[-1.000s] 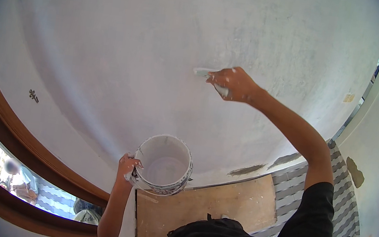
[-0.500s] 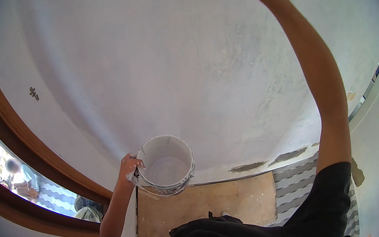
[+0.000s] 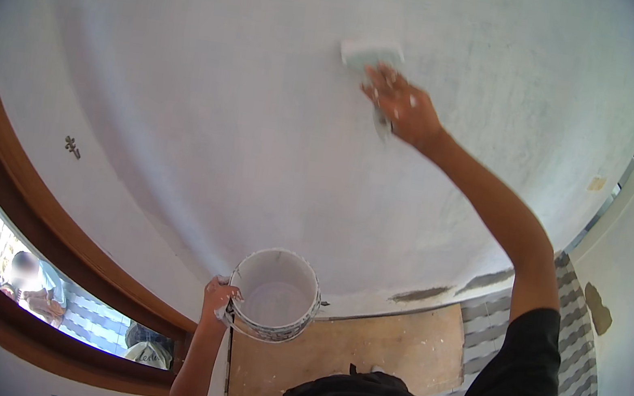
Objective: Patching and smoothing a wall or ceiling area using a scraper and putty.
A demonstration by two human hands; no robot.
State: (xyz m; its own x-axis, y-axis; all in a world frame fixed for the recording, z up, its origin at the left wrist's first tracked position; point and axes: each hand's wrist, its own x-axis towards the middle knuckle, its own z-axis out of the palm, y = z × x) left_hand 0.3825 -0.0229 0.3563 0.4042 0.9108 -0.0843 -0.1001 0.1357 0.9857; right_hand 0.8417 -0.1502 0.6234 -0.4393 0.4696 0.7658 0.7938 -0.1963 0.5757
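White-smeared bucket [image 3: 266, 272], low before the pale wall [image 3: 225, 102] in the head view: the person's left hand [image 3: 220, 296] grips its left rim. It looks stiff and probably light — little shows inside — though that smeared rim may be slippery. Higher up, the right hand [image 3: 404, 109] is closed around a blurred, wide flat tool [image 3: 367, 54] at the wall; its handle [image 3: 382, 126] probably gives the surest hold.

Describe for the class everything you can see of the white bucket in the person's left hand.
The white bucket is round and open-topped, apparently plastic, its rim and outside smeared with whitish and dark marks. Its mouth faces up toward the camera, showing a pale inside; how much it holds is unclear. The left hand grips its left edge, in front of the whitish wall.
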